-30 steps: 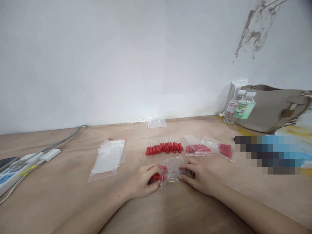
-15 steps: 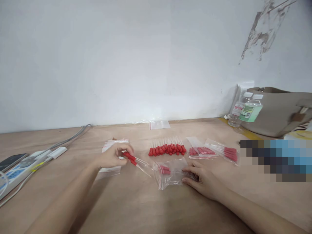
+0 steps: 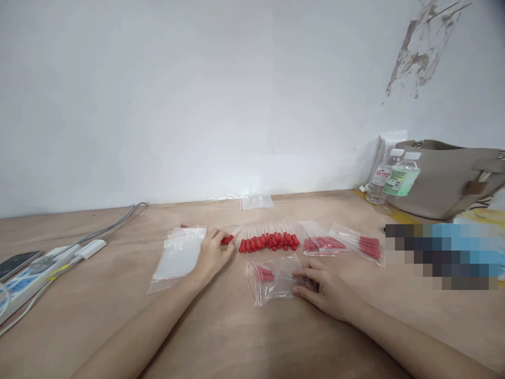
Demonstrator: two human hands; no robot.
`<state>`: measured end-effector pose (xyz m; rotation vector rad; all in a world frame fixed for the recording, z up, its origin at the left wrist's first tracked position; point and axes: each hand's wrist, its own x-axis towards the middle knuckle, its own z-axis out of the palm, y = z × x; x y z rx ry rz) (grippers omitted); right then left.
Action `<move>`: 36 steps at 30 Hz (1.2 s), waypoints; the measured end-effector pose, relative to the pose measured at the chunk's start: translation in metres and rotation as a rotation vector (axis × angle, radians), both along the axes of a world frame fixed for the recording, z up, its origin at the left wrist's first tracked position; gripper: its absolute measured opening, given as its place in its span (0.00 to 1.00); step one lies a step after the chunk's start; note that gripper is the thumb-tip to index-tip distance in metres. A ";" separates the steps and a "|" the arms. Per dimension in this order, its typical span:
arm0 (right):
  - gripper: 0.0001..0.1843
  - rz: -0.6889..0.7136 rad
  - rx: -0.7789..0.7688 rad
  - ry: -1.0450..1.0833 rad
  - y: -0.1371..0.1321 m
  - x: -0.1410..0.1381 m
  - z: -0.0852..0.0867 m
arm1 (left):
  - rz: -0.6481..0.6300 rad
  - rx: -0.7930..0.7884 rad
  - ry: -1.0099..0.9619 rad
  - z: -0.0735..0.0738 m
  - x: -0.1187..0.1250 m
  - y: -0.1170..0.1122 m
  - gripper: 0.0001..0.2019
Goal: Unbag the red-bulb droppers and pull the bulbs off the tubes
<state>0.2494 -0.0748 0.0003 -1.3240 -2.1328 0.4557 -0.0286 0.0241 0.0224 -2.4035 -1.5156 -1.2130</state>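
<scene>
At centre-left of the frame, the left hand (image 3: 213,253) is clamping a few red-ended sticks (image 3: 227,240) beside the loose row (image 3: 268,241); its fingers are hiding the count. Below centre, the right hand (image 3: 323,287) is resting on the right end of the clear bag (image 3: 282,268); whether that grip is pinching the plastic, I cannot tell. Handling them well is probably calling for a light hold on the red ends, the shafts lying bunched and parallel, with the bag staying flat under gentle pressure. The bag's long axis is running nearly level across the frame, its red-lined mouth facing left. The clamped sticks' pale shafts are pointing to the upper right.
</scene>
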 end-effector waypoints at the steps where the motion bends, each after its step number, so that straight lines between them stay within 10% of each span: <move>1: 0.14 0.002 0.002 0.001 0.000 0.000 0.000 | -0.004 -0.011 0.003 -0.005 0.002 0.001 0.05; 12: 0.14 0.009 -0.007 0.004 0.000 -0.001 0.001 | -0.240 -0.515 -0.345 -0.017 -0.012 -0.008 0.23; 36: 0.13 0.029 0.015 0.006 0.001 0.000 0.000 | -0.207 -0.427 -0.221 -0.024 -0.013 -0.003 0.17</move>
